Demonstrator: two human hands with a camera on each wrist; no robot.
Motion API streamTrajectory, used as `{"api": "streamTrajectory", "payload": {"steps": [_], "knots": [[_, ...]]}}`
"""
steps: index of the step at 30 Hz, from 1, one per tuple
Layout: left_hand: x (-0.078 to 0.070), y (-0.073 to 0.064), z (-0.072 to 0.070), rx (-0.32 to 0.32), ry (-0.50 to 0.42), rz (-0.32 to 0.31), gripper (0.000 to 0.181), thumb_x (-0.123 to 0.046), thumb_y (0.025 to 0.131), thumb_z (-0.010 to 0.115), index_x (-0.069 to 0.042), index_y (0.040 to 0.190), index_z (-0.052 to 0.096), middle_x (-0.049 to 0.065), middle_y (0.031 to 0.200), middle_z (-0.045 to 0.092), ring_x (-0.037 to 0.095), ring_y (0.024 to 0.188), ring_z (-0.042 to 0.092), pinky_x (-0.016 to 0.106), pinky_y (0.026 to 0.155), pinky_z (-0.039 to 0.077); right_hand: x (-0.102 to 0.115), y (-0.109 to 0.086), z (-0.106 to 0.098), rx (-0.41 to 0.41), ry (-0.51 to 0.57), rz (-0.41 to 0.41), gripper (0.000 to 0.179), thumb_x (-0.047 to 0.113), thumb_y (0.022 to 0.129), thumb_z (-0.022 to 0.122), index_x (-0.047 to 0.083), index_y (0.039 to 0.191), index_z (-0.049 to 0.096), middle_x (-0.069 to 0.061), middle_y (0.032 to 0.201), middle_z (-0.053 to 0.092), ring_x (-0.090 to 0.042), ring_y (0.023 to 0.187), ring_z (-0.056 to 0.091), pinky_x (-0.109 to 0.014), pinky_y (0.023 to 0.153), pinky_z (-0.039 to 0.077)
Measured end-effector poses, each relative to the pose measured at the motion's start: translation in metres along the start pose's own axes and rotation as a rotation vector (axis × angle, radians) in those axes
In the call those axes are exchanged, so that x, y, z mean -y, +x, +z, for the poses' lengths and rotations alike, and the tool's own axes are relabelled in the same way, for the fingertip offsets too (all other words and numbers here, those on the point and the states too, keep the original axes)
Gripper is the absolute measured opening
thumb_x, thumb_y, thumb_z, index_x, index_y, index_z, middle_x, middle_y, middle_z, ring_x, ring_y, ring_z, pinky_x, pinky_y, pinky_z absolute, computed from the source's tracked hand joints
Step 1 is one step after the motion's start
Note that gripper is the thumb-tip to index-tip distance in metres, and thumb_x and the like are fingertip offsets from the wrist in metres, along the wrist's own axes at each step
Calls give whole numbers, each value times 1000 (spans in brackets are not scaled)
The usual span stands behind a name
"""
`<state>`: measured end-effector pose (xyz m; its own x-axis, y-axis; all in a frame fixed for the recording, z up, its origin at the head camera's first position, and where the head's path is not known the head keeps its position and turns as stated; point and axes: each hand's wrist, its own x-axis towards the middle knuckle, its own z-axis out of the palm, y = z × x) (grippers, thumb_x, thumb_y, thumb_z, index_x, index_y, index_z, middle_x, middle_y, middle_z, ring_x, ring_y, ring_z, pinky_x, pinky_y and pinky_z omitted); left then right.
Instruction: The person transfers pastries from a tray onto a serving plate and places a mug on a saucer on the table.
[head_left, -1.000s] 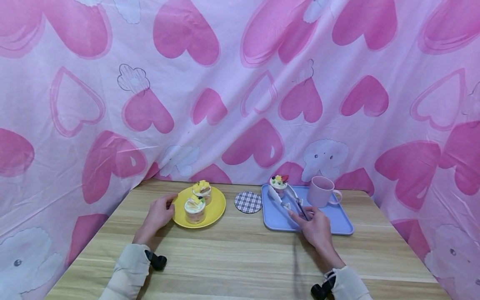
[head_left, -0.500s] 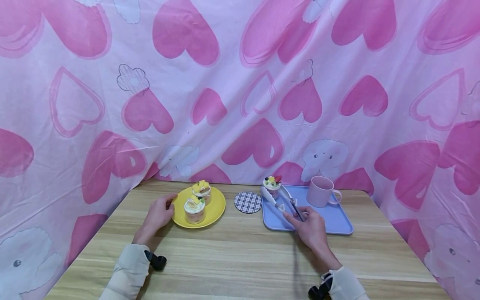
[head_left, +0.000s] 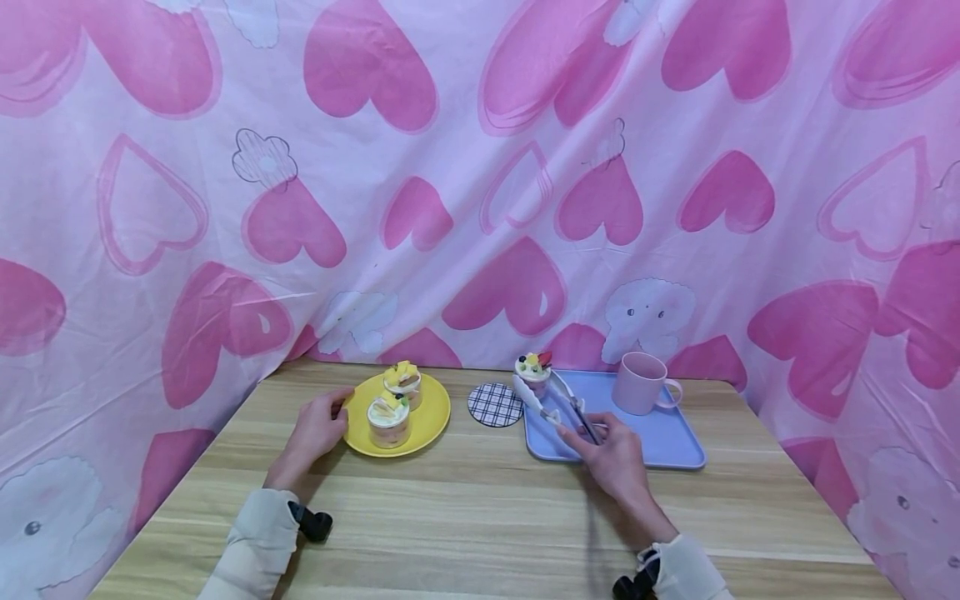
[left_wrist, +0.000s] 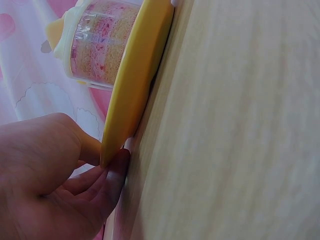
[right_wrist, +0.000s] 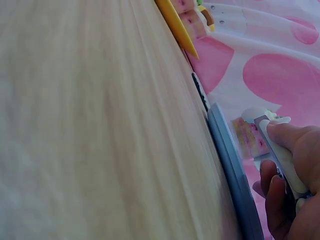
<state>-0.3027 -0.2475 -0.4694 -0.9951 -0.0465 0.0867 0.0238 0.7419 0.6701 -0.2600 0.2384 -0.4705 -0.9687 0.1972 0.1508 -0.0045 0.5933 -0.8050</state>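
Observation:
My left hand pinches the near-left rim of a yellow plate, thumb above and fingers beneath in the left wrist view. On that plate stand two clear cups of layered cake, the front cake cup topped with cream and the back cake cup with yellow fruit. My right hand grips white-tipped tongs. Between their tips is a third cake cup, topped with cream, berries and a strawberry piece. In the right wrist view this cake cup appears above the tray's rim.
A blue tray lies under the tongs, with a pink mug at its back right. A round checkered coaster sits between plate and tray. Behind the wooden table hangs a pink heart-patterned cloth.
My right hand has carried the tongs and the strawberry-topped cake cup leftward, from over the tray to its back-left corner. My left hand stays at the plate's rim.

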Motion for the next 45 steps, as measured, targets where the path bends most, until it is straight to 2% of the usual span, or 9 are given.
{"api": "streamTrajectory", "payload": {"steps": [9, 19, 22, 29, 36, 40, 45], "knots": [[-1, 0, -1, 5, 0, 0, 51, -3, 106, 53, 8, 155, 51, 31, 151, 60, 41, 133, 64, 56, 112, 57, 9, -7, 9, -13, -10, -49, 64, 54, 83, 91, 10, 126, 73, -9, 105, 83, -17, 83, 67, -22, 65, 53], [1, 1, -1, 14, 2, -14, 52, -4, 106, 52, 7, 157, 49, 31, 153, 58, 42, 135, 62, 56, 114, 55, 14, -12, 20, 7, 41, -48, 61, 49, 81, 94, 10, 124, 73, -9, 102, 83, -13, 73, 66, -24, 55, 53], [1, 1, -1, 16, -4, -17, 52, -4, 107, 52, 7, 157, 49, 31, 154, 58, 42, 136, 62, 56, 114, 55, 15, -14, 23, 11, 47, -51, 60, 47, 81, 94, 11, 123, 73, -8, 102, 82, -14, 75, 66, -23, 55, 53], [0, 1, -1, 18, -11, -17, 52, -3, 107, 52, 7, 157, 48, 31, 154, 57, 42, 135, 62, 56, 113, 55, 20, -18, 26, 18, 51, -85, 59, 48, 80, 95, 11, 122, 75, -10, 106, 81, -17, 86, 68, -21, 63, 55], [-1, 0, -1, 11, -4, -5, 51, -2, 106, 53, 8, 157, 49, 32, 154, 57, 43, 135, 62, 56, 113, 56, 28, -25, 28, 45, 87, -82, 57, 42, 81, 96, 8, 121, 75, -9, 101, 81, -14, 81, 68, -22, 60, 55], [-2, -2, -2, 11, -2, -6, 52, -2, 106, 54, 8, 157, 49, 32, 154, 57, 43, 135, 62, 57, 113, 55, 28, -27, 30, 51, 87, -91, 57, 45, 81, 95, 9, 120, 75, -7, 101, 81, -14, 78, 66, -23, 58, 54], [-3, -2, -2, 11, -1, -6, 52, -3, 106, 53, 8, 157, 49, 32, 153, 58, 42, 134, 63, 56, 112, 56, 28, -29, 33, 40, 85, -133, 54, 45, 81, 95, 11, 118, 75, -6, 101, 81, -15, 83, 66, -22, 62, 54]]}}
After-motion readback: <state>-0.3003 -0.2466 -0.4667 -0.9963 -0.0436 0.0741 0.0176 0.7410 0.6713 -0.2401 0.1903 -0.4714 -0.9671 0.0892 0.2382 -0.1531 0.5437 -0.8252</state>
